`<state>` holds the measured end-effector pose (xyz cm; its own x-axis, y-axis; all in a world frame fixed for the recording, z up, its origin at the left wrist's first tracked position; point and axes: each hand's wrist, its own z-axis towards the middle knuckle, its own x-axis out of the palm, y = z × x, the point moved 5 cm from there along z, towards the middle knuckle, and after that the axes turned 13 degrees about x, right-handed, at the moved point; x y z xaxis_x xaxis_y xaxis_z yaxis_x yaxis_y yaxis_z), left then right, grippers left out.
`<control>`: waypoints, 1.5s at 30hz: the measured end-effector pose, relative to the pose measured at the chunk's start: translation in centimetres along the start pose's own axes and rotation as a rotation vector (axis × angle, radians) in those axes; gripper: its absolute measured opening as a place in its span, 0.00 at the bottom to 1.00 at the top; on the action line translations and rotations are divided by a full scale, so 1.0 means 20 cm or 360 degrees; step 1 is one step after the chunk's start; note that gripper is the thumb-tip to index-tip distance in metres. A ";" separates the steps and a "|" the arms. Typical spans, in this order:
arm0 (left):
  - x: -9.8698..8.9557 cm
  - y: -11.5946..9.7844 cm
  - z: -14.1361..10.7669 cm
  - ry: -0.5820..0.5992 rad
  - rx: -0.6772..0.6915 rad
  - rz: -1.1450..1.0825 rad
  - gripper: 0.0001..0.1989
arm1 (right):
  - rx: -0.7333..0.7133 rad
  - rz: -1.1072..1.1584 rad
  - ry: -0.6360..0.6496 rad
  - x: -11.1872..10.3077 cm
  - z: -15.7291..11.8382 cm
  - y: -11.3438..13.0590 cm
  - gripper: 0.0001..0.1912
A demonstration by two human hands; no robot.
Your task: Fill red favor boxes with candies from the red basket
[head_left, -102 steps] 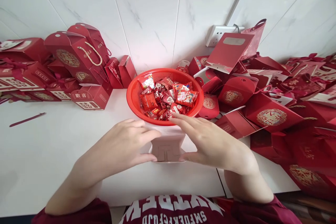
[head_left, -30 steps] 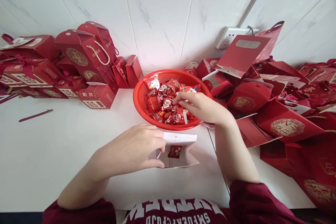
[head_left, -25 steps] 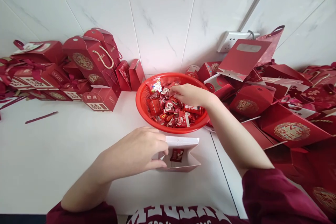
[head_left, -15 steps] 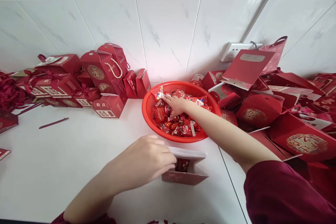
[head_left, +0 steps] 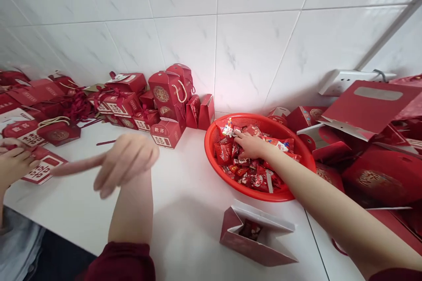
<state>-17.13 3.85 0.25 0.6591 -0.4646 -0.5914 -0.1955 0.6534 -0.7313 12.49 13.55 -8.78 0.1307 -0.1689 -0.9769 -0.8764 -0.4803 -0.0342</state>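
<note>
My right hand [head_left: 251, 145] rests with fingers spread on red-wrapped sweets [head_left: 242, 164] inside a red plastic basket [head_left: 209, 151]. Nothing shows gripped in it, though the fingertips partly sink among the wrappers. My left hand [head_left: 127, 162], slightly blurred, is raised over the table at the left. Its index finger stretches toward a co-worker's red box [head_left: 42, 167], the other fingers loosely bent, and it holds nothing. Below the basket an open red paper box [head_left: 253, 250] stands upright with a dark red packet [head_left: 250, 230] inside.
A co-worker's hands [head_left: 16, 164] are on the red box at the far left. Finished-looking gift boxes [head_left: 132, 105] line the wall. Right of the basket lie piled red boxes [head_left: 379, 175] below a wall socket [head_left: 343, 81]. A dark ribbon [head_left: 105, 142] lies on the white table [head_left: 184, 184].
My left hand has left the open box and swung left, index finger now extended. The view has turned left, bringing the co-worker's hands in. My right hand remains in the basket.
</note>
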 end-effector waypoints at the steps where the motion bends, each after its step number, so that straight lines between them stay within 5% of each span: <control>1: -0.06 0.00 -0.04 -0.0083 0.0254 -0.0099 0.55 | -0.0015 -0.0001 0.0008 0.00 0.00 0.00 0.31; 4: -0.17 -0.06 -0.08 -0.0383 0.0711 -0.0444 0.49 | -0.0048 0.0004 0.0052 -0.03 -0.03 0.02 0.16; 6: -0.17 -0.17 -0.04 -0.0505 0.0949 -0.0660 0.45 | -0.0066 0.0021 0.0102 -0.06 -0.05 0.03 0.11; 8: -0.08 -0.26 0.08 -0.0481 0.0573 -0.0438 0.35 | -0.0082 0.0051 0.0165 -0.08 -0.07 0.03 0.09; 10: 0.07 -0.37 0.19 -0.0217 0.0275 -0.0142 0.21 | -0.0097 0.0108 0.0206 -0.12 -0.10 0.02 0.09; 14: 0.30 -0.49 0.34 -0.0041 0.0019 0.0387 0.06 | -0.0109 0.0262 0.0160 -0.22 -0.20 -0.01 0.09; 19: 0.43 -0.34 0.44 -0.0434 -0.0305 0.0484 0.17 | -0.0160 0.0880 0.0107 -0.35 -0.46 -0.01 0.14; 22: 0.50 -0.24 0.49 -0.0407 -0.0380 0.0320 0.18 | -0.0215 0.1381 0.0127 -0.36 -0.61 0.03 0.14; 25: 0.54 -0.20 0.51 -0.0403 -0.0355 0.0263 0.14 | -0.0210 0.1591 -0.0058 -0.32 -0.70 0.04 0.14; 29: 0.56 -0.23 0.52 -0.0470 -0.0073 0.0317 0.12 | -0.0126 0.1876 -0.0215 -0.27 -0.76 0.03 0.12; 33: 0.58 -0.36 0.49 -0.0710 0.0819 0.0982 0.09 | -0.0246 0.2144 -0.0153 -0.26 -0.80 0.04 0.21; 36: 0.64 -0.42 0.45 -0.0681 0.1260 0.1518 0.14 | -0.0295 0.2271 -0.0193 -0.27 -0.81 0.05 0.24; 40: 0.67 -0.47 0.45 -0.0622 0.1318 0.1636 0.14 | -0.0312 0.2314 -0.0281 -0.27 -0.82 0.06 0.21; 43: 0.63 -0.52 0.46 -0.0601 0.1128 0.1134 0.16 | -0.0201 0.2099 -0.0446 -0.28 -0.84 0.02 0.23; 45: 0.62 -0.55 0.47 -0.0430 0.0993 0.0686 0.16 | -0.0087 0.1905 -0.0628 -0.31 -0.87 -0.03 0.27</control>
<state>0.00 -3.55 4.09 0.7864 0.0131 -0.6175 -0.0838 0.9928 -0.0856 20.35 -0.05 0.91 -0.8853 -0.2581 -0.3867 -0.3286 -0.2410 0.9132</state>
